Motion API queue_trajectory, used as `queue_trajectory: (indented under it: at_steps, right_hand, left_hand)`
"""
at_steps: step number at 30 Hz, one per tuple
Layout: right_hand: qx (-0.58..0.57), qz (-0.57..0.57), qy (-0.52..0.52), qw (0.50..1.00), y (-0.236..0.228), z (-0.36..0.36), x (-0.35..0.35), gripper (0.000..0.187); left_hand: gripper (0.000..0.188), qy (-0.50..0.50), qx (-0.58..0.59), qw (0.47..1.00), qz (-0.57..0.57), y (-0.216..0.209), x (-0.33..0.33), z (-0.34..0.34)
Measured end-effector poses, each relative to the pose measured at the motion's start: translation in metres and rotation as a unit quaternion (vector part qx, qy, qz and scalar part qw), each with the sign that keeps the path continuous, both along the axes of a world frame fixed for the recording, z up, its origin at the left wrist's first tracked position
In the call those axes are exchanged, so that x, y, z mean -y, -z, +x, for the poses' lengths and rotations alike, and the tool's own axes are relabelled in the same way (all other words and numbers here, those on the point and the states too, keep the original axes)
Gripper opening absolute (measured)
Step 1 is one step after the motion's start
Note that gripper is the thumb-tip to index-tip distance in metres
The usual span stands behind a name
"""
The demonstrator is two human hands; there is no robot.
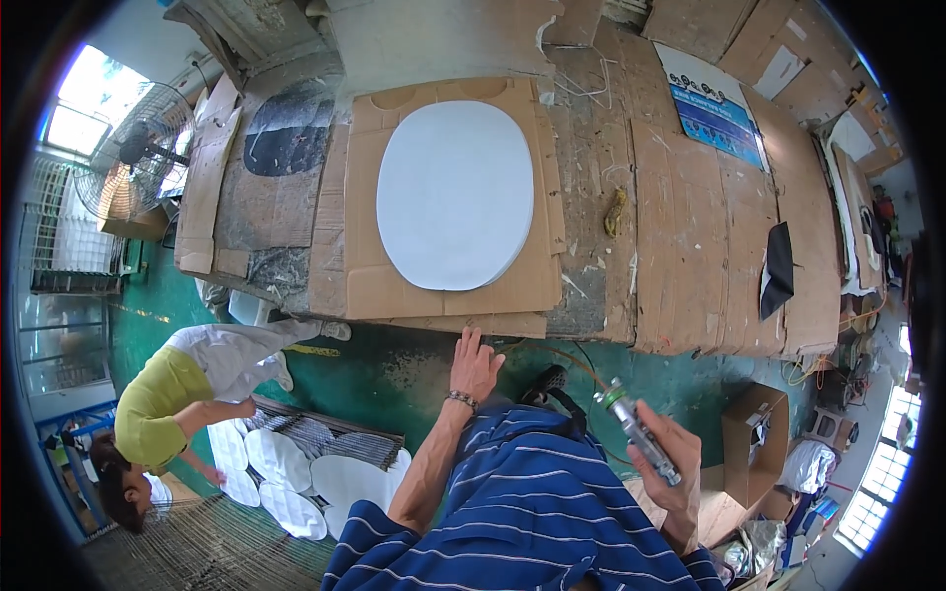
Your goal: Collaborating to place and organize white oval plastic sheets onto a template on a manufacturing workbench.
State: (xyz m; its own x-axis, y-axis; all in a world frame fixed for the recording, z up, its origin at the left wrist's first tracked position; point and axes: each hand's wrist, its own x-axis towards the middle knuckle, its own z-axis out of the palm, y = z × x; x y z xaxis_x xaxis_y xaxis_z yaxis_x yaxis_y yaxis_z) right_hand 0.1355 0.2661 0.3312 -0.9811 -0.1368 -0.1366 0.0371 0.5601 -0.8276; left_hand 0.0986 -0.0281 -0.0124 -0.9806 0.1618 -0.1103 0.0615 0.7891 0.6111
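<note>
A white oval panel (456, 195) with rounded ends lies flat on a sheet of brown cardboard (363, 281) on the worktable. My left hand (477, 366) is at the table's front edge, fingers stretched out, their tips by the cardboard's lower edge; whether they touch it I cannot tell. Nothing is in that hand. In my right hand (672, 463), off to the right of my body, is a silver spray gun (639, 431) with a green collar, the fingers closed round it. A thin brown hose (562, 352) runs close to the gun's green end.
To the left, a person in a yellow top (163, 409) bends over several white oval pieces (281, 458) on a rack. A fan (138, 150) stands beyond. On the table lie a black piece (777, 271) and a blue printed sheet (717, 118). An open carton (754, 438) sits at right.
</note>
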Motion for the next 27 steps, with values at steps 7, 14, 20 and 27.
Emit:
queue_trajectory:
  at_steps: [7, 14, 20, 27]
  right_hand:
    - [-0.038, -0.004, 0.011, 0.999, -0.003, -0.003, -0.003, 0.06]
    - [-0.037, -0.011, 0.081, 0.996, -0.013, 0.003, 0.002, 0.055]
    - [0.016, 0.011, 0.076, 0.997, -0.021, 0.019, -0.004, 0.053]
    - [-0.017, 0.01, 0.096, 0.995, -0.014, 0.015, 0.001, 0.051]
  left_hand:
    - [0.035, 0.032, -0.016, 0.999, -0.006, -0.007, -0.016, -0.026]
    - [0.037, 0.036, -0.066, 0.997, 0.008, -0.01, -0.032, -0.08]
    - [0.045, 0.04, -0.066, 0.996, -0.046, -0.005, -0.03, -0.113]
    - [0.09, -0.028, -0.01, 0.988, -0.15, 0.009, -0.017, -0.13]
